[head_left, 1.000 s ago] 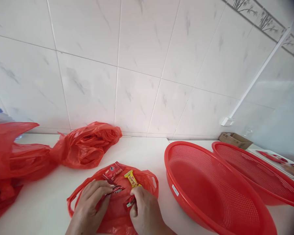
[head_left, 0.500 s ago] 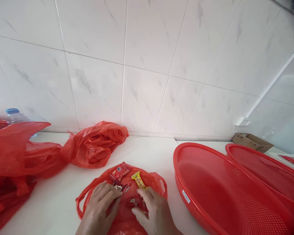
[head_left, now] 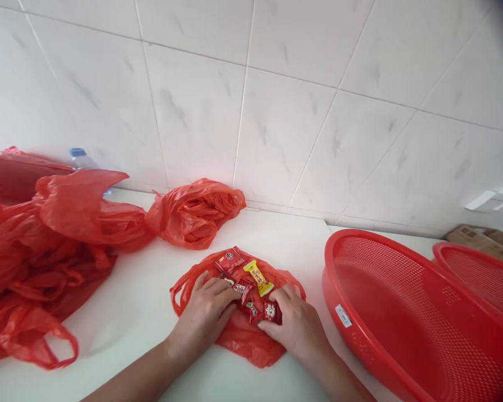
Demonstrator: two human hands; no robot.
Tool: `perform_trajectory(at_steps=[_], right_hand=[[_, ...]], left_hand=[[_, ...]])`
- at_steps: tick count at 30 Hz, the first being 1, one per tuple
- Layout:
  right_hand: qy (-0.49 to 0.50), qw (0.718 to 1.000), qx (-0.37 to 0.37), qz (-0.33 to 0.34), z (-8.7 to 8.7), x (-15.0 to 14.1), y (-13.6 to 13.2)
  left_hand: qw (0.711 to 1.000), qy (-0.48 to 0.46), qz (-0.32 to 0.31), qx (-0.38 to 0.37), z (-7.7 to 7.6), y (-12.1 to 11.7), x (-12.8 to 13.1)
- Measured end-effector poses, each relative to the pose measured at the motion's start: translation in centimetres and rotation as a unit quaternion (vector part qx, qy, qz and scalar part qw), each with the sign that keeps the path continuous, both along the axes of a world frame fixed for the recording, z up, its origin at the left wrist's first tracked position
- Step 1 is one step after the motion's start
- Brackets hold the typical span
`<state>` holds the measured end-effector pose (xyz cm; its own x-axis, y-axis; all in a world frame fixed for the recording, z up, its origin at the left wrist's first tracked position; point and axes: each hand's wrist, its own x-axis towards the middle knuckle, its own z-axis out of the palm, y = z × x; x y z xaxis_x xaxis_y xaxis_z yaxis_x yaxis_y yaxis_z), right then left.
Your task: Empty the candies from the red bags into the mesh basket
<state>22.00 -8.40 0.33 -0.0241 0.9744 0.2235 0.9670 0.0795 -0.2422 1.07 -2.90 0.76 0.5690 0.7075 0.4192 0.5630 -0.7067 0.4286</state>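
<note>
In the head view, a yellow packet point(head_left: 259, 278) is lying on a crinkled, thin-film red bag point(head_left: 254, 347), its long axis running from far left to near right. Glossy red packets point(head_left: 242, 290) are being touched by the left hand's point(head_left: 207, 307) bent fingers; a dark-red packet point(head_left: 270, 311) is being bracketed by the right hand's point(head_left: 295, 318) thumb and fingers. Whether either is being gripped cannot be told. Rightward, a rounded, perforated basket point(head_left: 385, 312) is standing.
</note>
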Motion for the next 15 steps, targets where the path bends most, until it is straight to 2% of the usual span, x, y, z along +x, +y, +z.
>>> perform_trajectory(at_steps=[3,6,11,15], right_hand=[[-0.008,0.999,0.034,0.008,-0.29,0.05,-0.04],[0.004,0.996,0.082,0.027,-0.45,0.13,-0.12],[0.075,0.981,0.161,0.076,-0.18,-0.16,-0.47],[0.074,0.981,0.155,0.086,-0.11,-0.45,-0.57]], left_hand=[[0.997,-0.076,0.031,-0.007,-0.09,-0.01,-0.26],[0.978,-0.184,0.077,-0.054,-0.16,-0.08,-0.33],[0.919,-0.317,0.122,-0.201,-0.21,-0.13,-0.07],[0.855,-0.403,0.108,-0.308,-0.40,0.12,0.24]])
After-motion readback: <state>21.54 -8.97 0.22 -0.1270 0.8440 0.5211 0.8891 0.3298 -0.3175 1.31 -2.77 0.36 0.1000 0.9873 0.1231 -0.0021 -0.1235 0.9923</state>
